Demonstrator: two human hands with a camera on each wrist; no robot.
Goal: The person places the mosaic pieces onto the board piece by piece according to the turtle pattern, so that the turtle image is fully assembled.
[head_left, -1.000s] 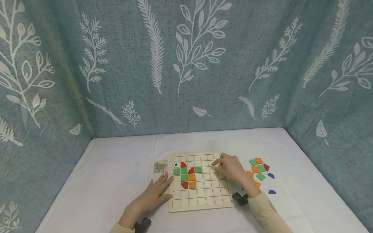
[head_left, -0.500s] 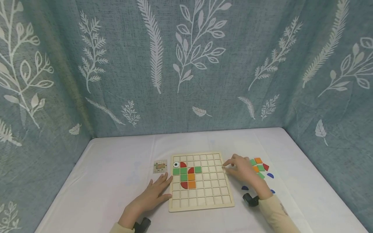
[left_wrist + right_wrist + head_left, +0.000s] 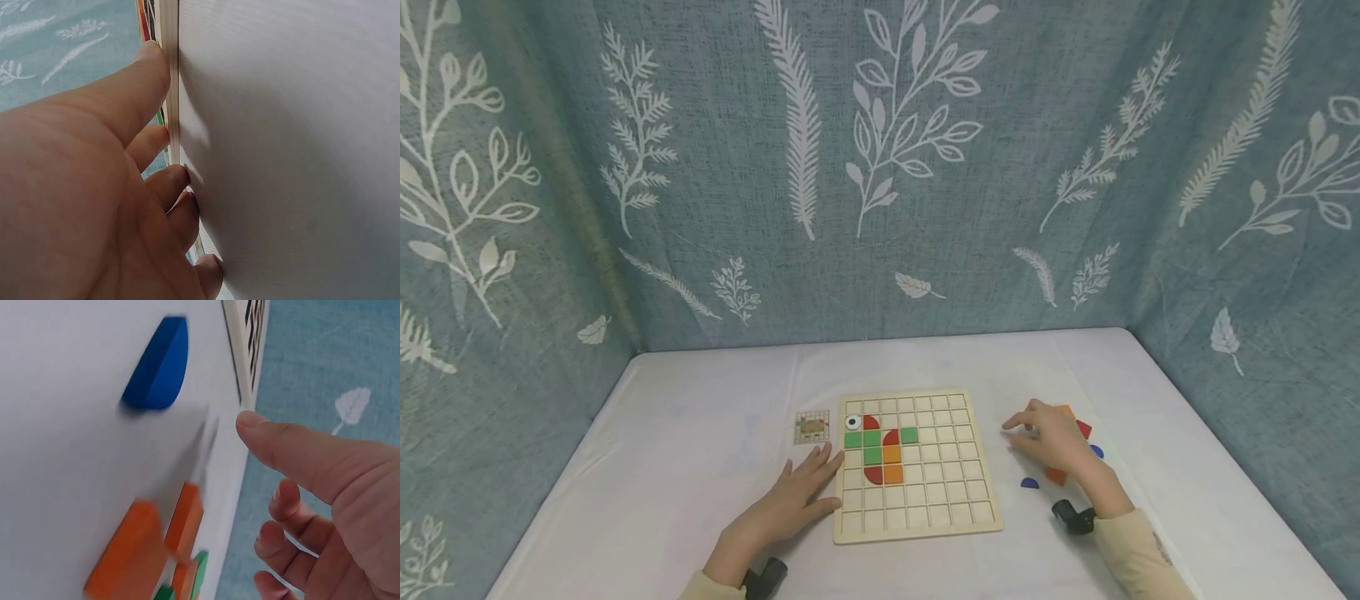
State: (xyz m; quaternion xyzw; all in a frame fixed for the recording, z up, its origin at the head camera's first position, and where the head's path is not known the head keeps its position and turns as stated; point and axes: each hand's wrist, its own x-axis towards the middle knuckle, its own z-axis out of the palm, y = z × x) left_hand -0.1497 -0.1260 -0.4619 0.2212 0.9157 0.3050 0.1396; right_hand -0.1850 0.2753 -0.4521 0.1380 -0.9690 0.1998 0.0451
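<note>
A wooden grid board (image 3: pixel 938 492) lies on the white table. Its left part bears green squares (image 3: pixel 872 456), orange squares (image 3: pixel 892 474), red rounded pieces and a round eye piece (image 3: pixel 853 422). My left hand (image 3: pixel 797 498) lies spread at the board's left edge, thumb and fingertips touching the rim in the left wrist view. To the right of the board, my right hand (image 3: pixel 1051 437) hovers over the loose tiles, its thumb and fingers apart with no piece seen between them. In the right wrist view a blue half-round piece (image 3: pixel 156 365) and orange tiles (image 3: pixel 128 553) lie below it.
A small picture card (image 3: pixel 812 427) sits left of the board's upper corner. Partly hidden by the right hand are a red piece (image 3: pixel 1084 428) and several other tiles. A patterned blue-grey curtain (image 3: pixel 865 275) surrounds the table's back and sides.
My right hand has moved from over the board's right side out to the loose tiles, uncovering the right-hand cells. The left hand has kept its place, and the pieces on the board look the same.
</note>
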